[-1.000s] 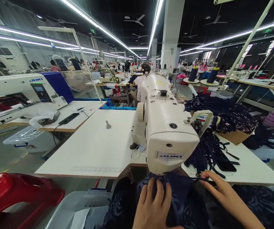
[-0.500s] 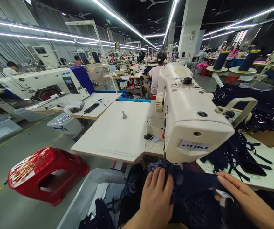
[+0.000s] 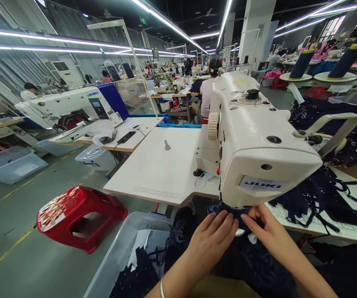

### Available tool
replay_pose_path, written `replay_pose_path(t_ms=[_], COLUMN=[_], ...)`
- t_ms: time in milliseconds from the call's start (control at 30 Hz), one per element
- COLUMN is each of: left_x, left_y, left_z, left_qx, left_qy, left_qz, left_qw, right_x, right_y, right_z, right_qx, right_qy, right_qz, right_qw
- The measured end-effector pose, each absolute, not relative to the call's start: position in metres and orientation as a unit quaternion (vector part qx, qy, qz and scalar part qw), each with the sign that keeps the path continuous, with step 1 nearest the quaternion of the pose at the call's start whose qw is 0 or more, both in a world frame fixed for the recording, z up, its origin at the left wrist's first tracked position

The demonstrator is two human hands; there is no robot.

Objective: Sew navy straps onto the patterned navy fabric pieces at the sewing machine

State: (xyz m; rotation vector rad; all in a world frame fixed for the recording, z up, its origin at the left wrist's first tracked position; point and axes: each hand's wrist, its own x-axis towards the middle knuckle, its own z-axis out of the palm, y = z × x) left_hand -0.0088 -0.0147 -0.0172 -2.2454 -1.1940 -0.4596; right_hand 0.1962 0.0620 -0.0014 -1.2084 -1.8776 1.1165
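Note:
A white JUKI sewing machine (image 3: 259,145) stands on a white table (image 3: 160,169) in front of me. Dark navy lace fabric (image 3: 243,265) lies under its head and over my lap. My left hand (image 3: 212,238) rests flat on the fabric, fingers stretched toward the needle area. My right hand (image 3: 267,231) sits close beside it, fingers bent and pinching the fabric just under the machine head. A small white tag shows between the two hands. The needle itself is hidden by the machine head.
A pile of navy straps (image 3: 321,198) lies on the table to the right. A clear plastic bin (image 3: 125,256) with dark pieces stands at lower left, a red stool (image 3: 75,215) beside it. Another JUKI machine (image 3: 73,107) and other workers sit further back.
The view swung left and down. My right hand came in from the right to meet my left hand under the machine head, and both moved up toward the needle area.

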Motion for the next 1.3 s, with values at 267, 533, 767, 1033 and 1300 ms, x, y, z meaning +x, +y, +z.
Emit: replay_pose_path(t_ms=[267,533,767,1033,1300], left_x=[-0.006,-0.002,0.000,0.003,0.006], left_y=[-0.016,-0.020,-0.024,-0.022,-0.021], left_z=[-0.015,-0.017,-0.016,-0.020,-0.013], left_qx=[-0.837,-0.806,-0.789,-0.779,-0.772], left_qy=[-0.458,-0.513,-0.533,-0.542,-0.545], left_qz=[-0.181,-0.168,-0.171,-0.164,-0.176], left_qw=[0.238,0.243,0.253,0.270,0.274], right_x=[0.210,0.199,0.202,0.205,0.202], right_y=[0.056,0.071,0.080,0.081,0.080], right_z=[-0.001,0.007,0.007,-0.002,-0.003], right_qx=[-0.473,-0.410,-0.408,-0.418,-0.424], right_qy=[-0.730,-0.789,-0.821,-0.830,-0.829], right_qz=[0.407,0.365,0.340,0.299,0.285], right_qw=[0.277,0.274,0.211,0.216,0.228])
